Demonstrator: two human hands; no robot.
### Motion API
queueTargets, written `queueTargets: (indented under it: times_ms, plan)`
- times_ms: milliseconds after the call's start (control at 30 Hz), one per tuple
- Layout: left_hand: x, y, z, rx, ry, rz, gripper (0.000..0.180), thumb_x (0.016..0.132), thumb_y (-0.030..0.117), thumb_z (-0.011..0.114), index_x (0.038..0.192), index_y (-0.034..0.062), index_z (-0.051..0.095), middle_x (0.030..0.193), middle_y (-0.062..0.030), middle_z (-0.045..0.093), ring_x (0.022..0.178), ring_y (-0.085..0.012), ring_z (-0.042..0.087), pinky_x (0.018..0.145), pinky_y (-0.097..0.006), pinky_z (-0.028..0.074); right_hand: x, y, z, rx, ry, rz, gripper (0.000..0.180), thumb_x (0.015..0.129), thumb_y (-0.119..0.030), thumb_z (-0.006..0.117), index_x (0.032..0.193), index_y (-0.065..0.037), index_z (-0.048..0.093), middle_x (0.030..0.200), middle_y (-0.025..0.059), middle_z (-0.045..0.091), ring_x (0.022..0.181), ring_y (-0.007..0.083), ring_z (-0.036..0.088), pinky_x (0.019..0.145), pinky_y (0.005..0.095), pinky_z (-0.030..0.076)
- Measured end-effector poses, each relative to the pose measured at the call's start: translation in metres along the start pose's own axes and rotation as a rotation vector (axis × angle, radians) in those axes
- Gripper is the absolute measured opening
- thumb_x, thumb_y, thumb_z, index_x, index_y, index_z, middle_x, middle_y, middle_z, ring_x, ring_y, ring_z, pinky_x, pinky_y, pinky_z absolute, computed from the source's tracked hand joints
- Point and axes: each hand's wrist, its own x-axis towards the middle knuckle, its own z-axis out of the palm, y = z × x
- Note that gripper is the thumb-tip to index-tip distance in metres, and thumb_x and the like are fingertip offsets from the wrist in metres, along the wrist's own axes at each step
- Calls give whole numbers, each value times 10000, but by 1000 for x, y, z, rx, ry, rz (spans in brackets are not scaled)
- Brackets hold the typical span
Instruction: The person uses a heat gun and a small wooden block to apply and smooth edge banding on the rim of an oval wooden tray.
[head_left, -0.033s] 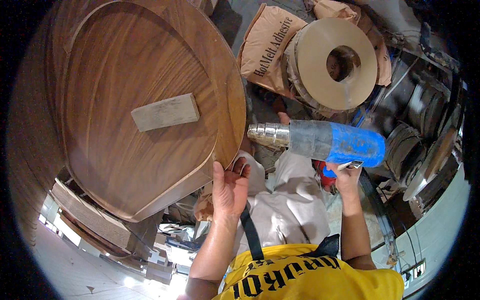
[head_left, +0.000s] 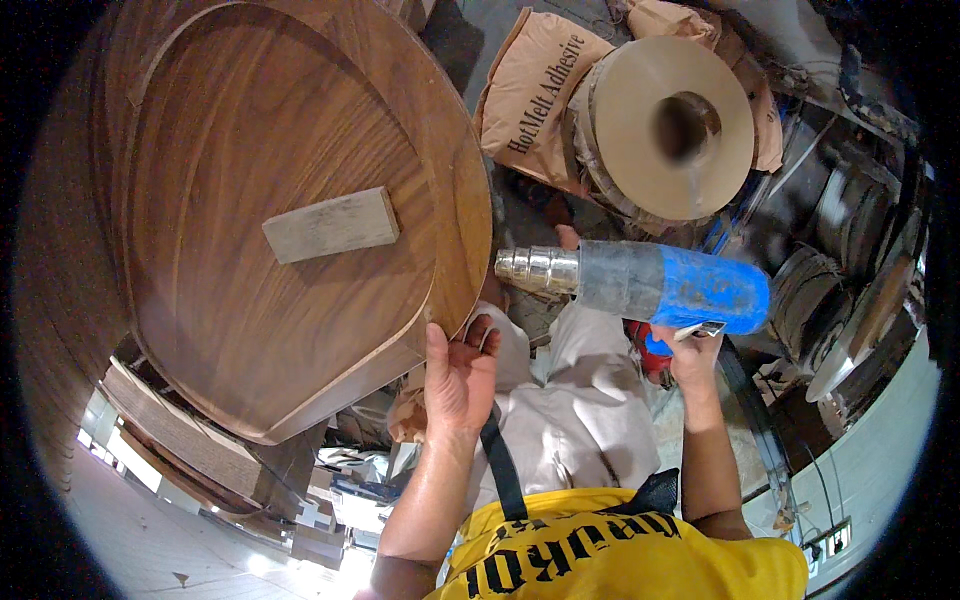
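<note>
A brown wood-grain panel (head_left: 270,320) with rounded corners and a raised rim fills the left side. My left hand (head_left: 462,388) is at its near right edge, thumb against the rim and fingers curled beside it. What the fingertips press on is partly hidden. On the panel lies a greyish rectangular wooden block (head_left: 332,226), apart from both hands. My right hand (head_left: 693,358) is wrapped round the handle of a blue and grey heat gun (head_left: 640,285). Its stepped metal nozzle points left, close to the panel's right edge.
Beyond the heat gun, a large tan roll of banding (head_left: 625,140) rests by a brown paper bag (head_left: 540,95). Several dark coils (head_left: 850,215) stand at the right. Below the panel's near edge is a stacked wooden piece (head_left: 190,430). A wall socket (head_left: 835,540) with cables is at the lower right.
</note>
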Motion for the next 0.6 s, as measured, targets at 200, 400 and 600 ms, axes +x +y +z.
queueTargets:
  times_ms: [200,400,600]
  plan:
    - [0,1,1,-13,6,-4,510,860,510,744,1229,177,630,1154,5,667,1067,-211,568,974,-429,386,9,2,-4,-80,-8,-28,465,715,73,812,1101,-50,584,886,83,672,751,200,660,679,355,554]
    - [2,0,2,-18,21,5,505,851,511,754,1207,173,638,1118,3,671,1055,-219,575,967,-434,400,24,-7,5,-15,24,-79,415,728,71,795,1074,-44,594,854,84,671,715,199,648,668,350,533]
    - [1,1,4,-28,56,9,523,842,520,759,1202,162,636,1118,-5,668,1051,-224,576,963,-443,414,39,-17,9,-93,-13,-135,338,746,66,769,1029,-40,617,835,84,670,682,186,628,635,337,502]
